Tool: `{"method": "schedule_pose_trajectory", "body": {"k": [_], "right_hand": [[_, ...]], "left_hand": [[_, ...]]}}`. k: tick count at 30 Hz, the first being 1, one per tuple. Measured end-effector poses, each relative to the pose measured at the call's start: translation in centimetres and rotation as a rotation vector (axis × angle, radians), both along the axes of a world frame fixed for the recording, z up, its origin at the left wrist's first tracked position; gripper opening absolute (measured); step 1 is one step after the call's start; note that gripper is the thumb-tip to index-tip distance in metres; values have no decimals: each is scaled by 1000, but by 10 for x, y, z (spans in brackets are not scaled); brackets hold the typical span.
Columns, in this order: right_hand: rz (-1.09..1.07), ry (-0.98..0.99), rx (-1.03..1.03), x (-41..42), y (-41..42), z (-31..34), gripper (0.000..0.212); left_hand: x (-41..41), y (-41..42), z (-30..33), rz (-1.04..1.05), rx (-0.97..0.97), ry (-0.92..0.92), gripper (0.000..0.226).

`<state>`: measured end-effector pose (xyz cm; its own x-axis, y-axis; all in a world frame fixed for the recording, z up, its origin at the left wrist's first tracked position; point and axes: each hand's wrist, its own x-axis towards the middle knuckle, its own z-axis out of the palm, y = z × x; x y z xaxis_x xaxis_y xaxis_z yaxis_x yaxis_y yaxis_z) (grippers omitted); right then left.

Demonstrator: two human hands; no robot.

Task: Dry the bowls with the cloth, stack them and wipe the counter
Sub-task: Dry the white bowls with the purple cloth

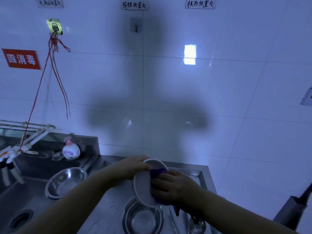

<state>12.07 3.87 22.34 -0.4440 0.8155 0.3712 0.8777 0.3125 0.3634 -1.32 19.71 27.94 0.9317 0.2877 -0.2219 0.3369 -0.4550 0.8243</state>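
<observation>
A white bowl [144,184] is held tilted on edge above the steel counter [109,206]. My left hand [133,166] grips its upper rim. My right hand [170,186] presses a purple cloth [157,172] against the bowl's right side, fingers curled round the cloth. Directly below them a steel bowl [143,218] sits upright on the counter. Another steel bowl [65,181] leans on the sink's edge at the left.
The sink [22,200] with its drain lies at lower left. A pump soap bottle [70,149] stands behind it. Spoons [196,223] lie on the counter at the right. A tiled wall stands close behind, and the counter's right edge drops off.
</observation>
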Motion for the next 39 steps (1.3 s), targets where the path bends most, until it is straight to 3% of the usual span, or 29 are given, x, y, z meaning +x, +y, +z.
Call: {"method": "schedule_pose_trajectory", "body": {"k": [2, 5, 6, 9, 11, 14, 16, 18, 21, 24, 27, 30, 34, 36, 39], "right_hand": [[-50, 63, -55, 2, 0, 4, 20], [-135, 208, -161, 9, -1, 10, 29], [-149, 260, -181, 12, -1, 12, 34], [-152, 347, -158, 15, -3, 21, 30], [-141, 328, -131, 13, -6, 29, 26], [-129, 341, -11, 16, -14, 29, 34], [-165, 504, 128, 19, -21, 26, 44], [-193, 723, 295, 21, -25, 26, 49], [-197, 901, 489, 16, -18, 29, 41], [-178, 1016, 458, 0, -4, 31, 47], [-187, 1017, 504, -13, 8, 26, 54], [-210, 836, 527, -16, 13, 16, 44], [-214, 712, 594, -13, 14, 17, 34], [-209, 794, 595, -8, 15, 27, 32], [-264, 1225, 542, 1, 20, 48, 20]], "left_hand": [[1, -2, -3, 15, 216, -10, 31], [-7, -6, -9, -53, 726, -113, 66], [-11, -7, -11, -112, 874, -174, 67], [-18, -9, -13, -290, 1175, -301, 44], [-16, -10, -11, -331, 1228, -330, 26], [-18, -7, -8, -296, 1094, -257, 19], [-22, -4, -8, -191, 872, -238, 12], [-24, -4, -12, -57, 582, -258, 9], [-21, -15, -15, 157, 50, -320, 12], [-10, -30, -15, 221, -463, -411, 26], [0, -38, -15, 204, -726, -465, 30], [3, -41, -13, 155, -836, -498, 28], [6, -46, -14, 139, -790, -524, 27], [6, -49, -16, 140, -750, -532, 26], [7, -52, -20, 166, -702, -573, 27]]}}
